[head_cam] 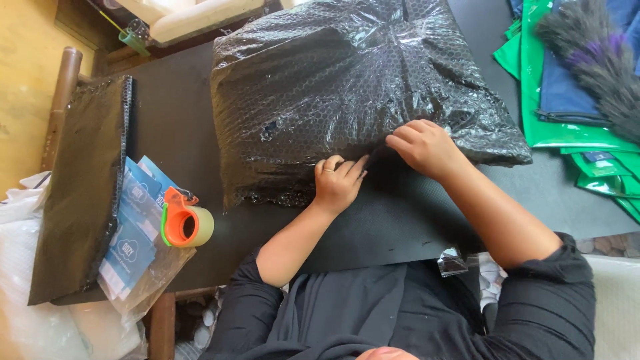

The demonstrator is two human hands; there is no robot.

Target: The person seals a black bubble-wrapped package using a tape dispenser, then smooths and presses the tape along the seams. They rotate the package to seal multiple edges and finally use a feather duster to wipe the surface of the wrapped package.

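Note:
A large parcel wrapped in black bubble wrap (333, 87) lies on a black table top (173, 120). My left hand (339, 183) presses on the parcel's near edge, fingers curled, a ring on one finger. My right hand (423, 147) pinches the wrap's edge just to the right of it, fingers closed on the plastic. Both hands almost touch each other at the near rim of the parcel.
An orange tape dispenser with a roll of tape (185, 225) sits at the left. Beside it lie blue-and-white packets in clear plastic (133, 233) and a black padded sheet (83, 193). Green bags (553, 100) and a grey-purple furry item (600, 53) are at the right.

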